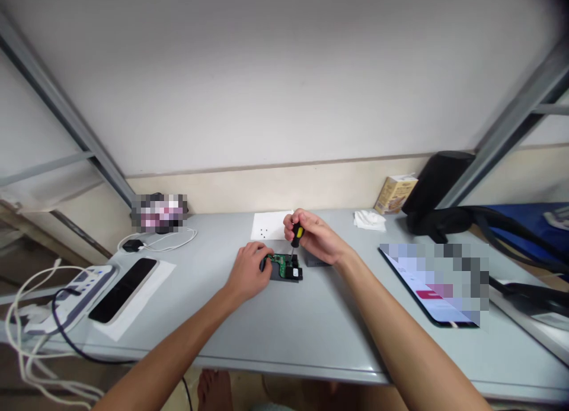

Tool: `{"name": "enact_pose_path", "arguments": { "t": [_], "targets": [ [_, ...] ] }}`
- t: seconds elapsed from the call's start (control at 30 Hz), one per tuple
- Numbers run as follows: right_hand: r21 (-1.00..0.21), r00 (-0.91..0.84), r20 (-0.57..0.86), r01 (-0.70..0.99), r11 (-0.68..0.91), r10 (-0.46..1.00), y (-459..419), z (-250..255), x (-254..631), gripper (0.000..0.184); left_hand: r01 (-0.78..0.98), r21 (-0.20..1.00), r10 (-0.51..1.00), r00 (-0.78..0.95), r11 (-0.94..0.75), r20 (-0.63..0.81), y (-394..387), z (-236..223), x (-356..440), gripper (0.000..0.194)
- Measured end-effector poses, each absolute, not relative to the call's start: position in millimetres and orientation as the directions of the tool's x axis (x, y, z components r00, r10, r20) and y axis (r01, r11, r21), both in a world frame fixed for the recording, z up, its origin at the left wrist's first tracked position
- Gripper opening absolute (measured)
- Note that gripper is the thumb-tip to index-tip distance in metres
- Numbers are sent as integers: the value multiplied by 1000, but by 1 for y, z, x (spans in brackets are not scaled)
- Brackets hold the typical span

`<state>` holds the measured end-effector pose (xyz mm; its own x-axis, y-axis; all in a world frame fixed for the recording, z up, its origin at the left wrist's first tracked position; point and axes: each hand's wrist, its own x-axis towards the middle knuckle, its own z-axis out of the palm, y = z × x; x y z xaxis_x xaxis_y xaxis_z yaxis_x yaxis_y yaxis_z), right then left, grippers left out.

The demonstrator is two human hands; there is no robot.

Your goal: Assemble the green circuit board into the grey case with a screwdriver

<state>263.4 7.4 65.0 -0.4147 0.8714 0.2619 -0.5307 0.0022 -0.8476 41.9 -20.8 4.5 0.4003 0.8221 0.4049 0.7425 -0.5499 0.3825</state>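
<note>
A small green circuit board [283, 271] with black parts sits in a dark flat casing [276, 276] on the desk. My left hand [249, 270] is closed on the casing's left side, its fingertips at the board's edge. In my right hand [317, 236] is a screwdriver [297, 235] with a black and yellow handle, held nearly upright. Its thin shaft points down at the board; whether the tip touches cannot be made out. Under my right wrist lies a grey flat piece [316, 262], partly hidden. Behind my hands, several tiny dark pieces, perhaps screws, rest on white paper [260, 220].
To the left are a phone [124, 289] on paper, a power strip [73, 298] and loose cables [33, 346]. A tablet [427, 289] lies on the right. Behind it stand crumpled tissue [370, 220], a small carton [395, 194] and a black object [438, 182].
</note>
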Motion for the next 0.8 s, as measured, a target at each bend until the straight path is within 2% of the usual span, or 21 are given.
{"name": "enact_pose_path", "arguments": {
  "t": [0.33, 0.47, 0.67, 0.8],
  "targets": [
    [-860, -426, 203, -508, -47, 881, 7, 67, 259, 50, 759, 385, 839, 383, -524, 387, -22, 7, 44, 21],
    [-868, -434, 180, -492, -65, 883, 7, 67, 261, 45, 759, 384, 834, 374, -526, 405, -21, 6, 44, 23],
    [-858, -469, 228, -511, -52, 853, 7, 63, 264, 34, 746, 374, 817, 388, -550, 427, -21, 6, 43, 28],
    [-856, -486, 284, -517, -9, 827, 5, 66, 266, 46, 744, 369, 811, 394, -558, 431, -22, 6, 43, 27]
  ]
}}
